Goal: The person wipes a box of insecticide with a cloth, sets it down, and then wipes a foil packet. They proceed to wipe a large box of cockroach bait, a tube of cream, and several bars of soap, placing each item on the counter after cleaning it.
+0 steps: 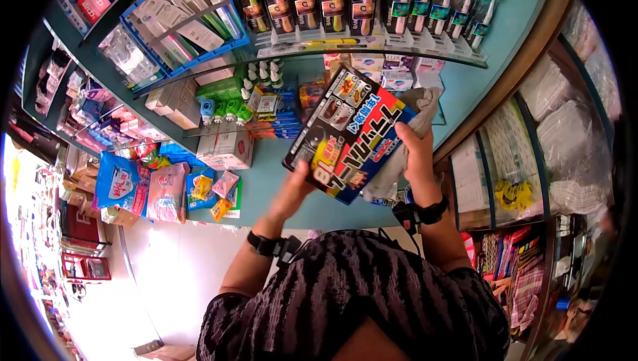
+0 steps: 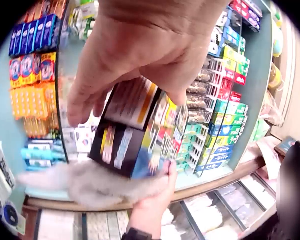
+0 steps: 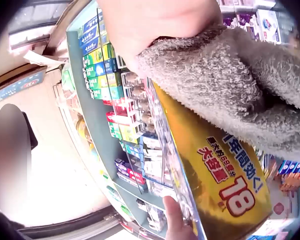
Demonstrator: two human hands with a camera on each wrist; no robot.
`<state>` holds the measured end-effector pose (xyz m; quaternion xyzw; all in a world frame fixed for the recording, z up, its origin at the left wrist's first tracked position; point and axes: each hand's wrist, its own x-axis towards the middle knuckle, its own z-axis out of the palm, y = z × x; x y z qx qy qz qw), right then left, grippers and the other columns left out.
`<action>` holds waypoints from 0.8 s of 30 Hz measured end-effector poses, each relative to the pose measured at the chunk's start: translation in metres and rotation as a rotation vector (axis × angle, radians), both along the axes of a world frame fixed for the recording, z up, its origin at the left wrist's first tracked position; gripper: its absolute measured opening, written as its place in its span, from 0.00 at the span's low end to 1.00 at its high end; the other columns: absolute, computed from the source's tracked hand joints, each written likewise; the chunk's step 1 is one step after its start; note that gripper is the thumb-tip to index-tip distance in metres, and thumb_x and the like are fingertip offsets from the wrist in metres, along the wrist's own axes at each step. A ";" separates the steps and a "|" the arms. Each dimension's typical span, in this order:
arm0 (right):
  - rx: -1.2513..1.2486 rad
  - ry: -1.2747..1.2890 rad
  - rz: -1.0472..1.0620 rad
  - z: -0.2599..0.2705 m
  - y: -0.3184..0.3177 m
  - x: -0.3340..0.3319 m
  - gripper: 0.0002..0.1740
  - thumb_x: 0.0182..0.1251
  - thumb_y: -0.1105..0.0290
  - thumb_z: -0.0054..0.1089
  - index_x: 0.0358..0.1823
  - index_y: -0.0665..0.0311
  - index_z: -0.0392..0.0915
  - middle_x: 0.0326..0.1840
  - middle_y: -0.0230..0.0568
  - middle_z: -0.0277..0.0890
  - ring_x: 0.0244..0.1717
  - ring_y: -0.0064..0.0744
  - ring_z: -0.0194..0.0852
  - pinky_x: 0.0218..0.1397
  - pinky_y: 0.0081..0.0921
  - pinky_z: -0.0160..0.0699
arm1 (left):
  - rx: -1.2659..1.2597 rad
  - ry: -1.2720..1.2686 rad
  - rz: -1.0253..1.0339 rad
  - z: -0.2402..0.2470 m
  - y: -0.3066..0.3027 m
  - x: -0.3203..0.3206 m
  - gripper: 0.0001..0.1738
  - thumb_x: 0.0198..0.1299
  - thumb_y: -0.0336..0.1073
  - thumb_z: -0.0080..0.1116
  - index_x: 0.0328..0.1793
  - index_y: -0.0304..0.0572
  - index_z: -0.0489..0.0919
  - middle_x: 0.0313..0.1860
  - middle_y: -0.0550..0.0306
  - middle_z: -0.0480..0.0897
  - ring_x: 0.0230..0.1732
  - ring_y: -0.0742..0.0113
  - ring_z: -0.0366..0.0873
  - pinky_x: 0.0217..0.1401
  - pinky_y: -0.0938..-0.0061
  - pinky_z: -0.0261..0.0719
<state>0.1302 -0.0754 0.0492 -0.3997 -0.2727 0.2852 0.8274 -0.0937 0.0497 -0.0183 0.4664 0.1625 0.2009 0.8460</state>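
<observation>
A teal display unit with glass shelves (image 1: 272, 185) fills the background. In front of it stands a person in a black short-sleeved shirt with grey stripes (image 1: 319, 294). Between the two, tilted, is a cardboard box printed in black, blue, red and yellow (image 1: 359, 135), held up by both hands; the right wrist view shows its yellow side with a large red "18". A grey fluffy cloth (image 3: 205, 70) is bunched against the box's right end. On the unit's lower level, to the left, a blue-and-white plastic bag (image 1: 119, 185) stands beside a pale pink one (image 1: 166, 191). The right hand (image 1: 417, 155) grasps cloth and box together, its thumb over the printed front. The left hand (image 1: 292, 188) grips the box's lower left end, thumb in front. Above hang black-carded toothbrushes (image 1: 306, 2). Each wrist wears a black strap (image 1: 264, 244).
</observation>
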 end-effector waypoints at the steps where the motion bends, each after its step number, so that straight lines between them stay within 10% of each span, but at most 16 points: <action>1: -0.026 0.019 0.040 -0.001 -0.005 0.008 0.28 0.56 0.71 0.63 0.58 0.67 0.64 0.45 0.38 0.74 0.42 0.25 0.75 0.47 0.25 0.75 | 0.146 0.042 0.097 0.005 0.007 -0.006 0.40 0.65 0.58 0.47 0.75 0.43 0.52 0.66 0.47 0.67 0.64 0.61 0.68 0.65 0.62 0.65; 8: -0.159 -0.275 0.181 -0.006 -0.016 0.009 0.34 0.53 0.71 0.67 0.61 0.68 0.63 0.50 0.35 0.70 0.47 0.24 0.69 0.50 0.23 0.68 | 0.584 0.214 0.070 0.050 -0.003 0.024 0.40 0.59 0.47 0.62 0.70 0.33 0.57 0.57 0.49 0.73 0.57 0.66 0.71 0.61 0.70 0.68; 14: -0.249 -0.250 0.368 -0.024 -0.027 0.005 0.44 0.53 0.63 0.72 0.66 0.68 0.54 0.59 0.41 0.65 0.59 0.30 0.65 0.61 0.29 0.66 | 0.234 0.093 0.466 0.039 -0.004 0.041 0.27 0.63 0.45 0.57 0.58 0.30 0.68 0.46 0.53 0.79 0.46 0.70 0.77 0.50 0.74 0.76; 21: -0.213 -0.005 0.744 -0.032 -0.039 -0.003 0.46 0.54 0.67 0.70 0.70 0.68 0.50 0.67 0.40 0.60 0.67 0.33 0.58 0.69 0.31 0.57 | 0.036 -0.102 0.426 0.040 0.000 0.037 0.25 0.66 0.43 0.53 0.62 0.36 0.63 0.52 0.52 0.75 0.48 0.70 0.76 0.49 0.75 0.76; 24: -0.295 -0.035 0.700 -0.027 -0.037 -0.012 0.45 0.54 0.70 0.70 0.69 0.68 0.52 0.64 0.39 0.63 0.64 0.32 0.61 0.67 0.31 0.60 | 0.526 0.104 0.698 0.007 0.009 0.038 0.25 0.66 0.41 0.52 0.62 0.35 0.61 0.53 0.53 0.73 0.49 0.69 0.73 0.52 0.77 0.72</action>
